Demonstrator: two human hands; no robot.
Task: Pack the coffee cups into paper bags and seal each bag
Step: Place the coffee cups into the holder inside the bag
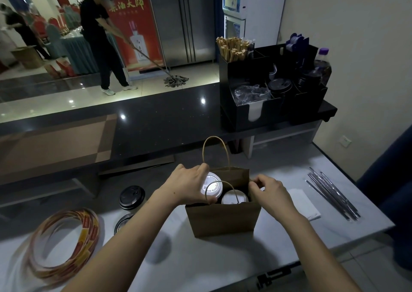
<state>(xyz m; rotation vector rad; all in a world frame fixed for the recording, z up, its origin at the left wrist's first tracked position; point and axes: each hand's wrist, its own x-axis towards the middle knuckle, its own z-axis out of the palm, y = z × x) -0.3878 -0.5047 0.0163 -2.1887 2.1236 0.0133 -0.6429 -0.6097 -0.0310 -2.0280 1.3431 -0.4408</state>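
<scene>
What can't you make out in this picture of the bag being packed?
All in the head view:
- The cup bodies inside the paper bag: hidden by its front wall; only two white lids show.
- The lettering on the white-lidded cup: partly covered by the left hand and a bag handle, and too small to read.
- The nearer black-lidded cup: partly behind the left forearm.
- The coil of printed strips: print blurred.

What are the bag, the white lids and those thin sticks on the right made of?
Bag: matte brown paper, seemingly kraft, with twisted-cord handles. White lids: likely plastic, smooth and slightly shiny. Sticks: perhaps wrapped straws; they glint, but dim light leaves it open.
</scene>
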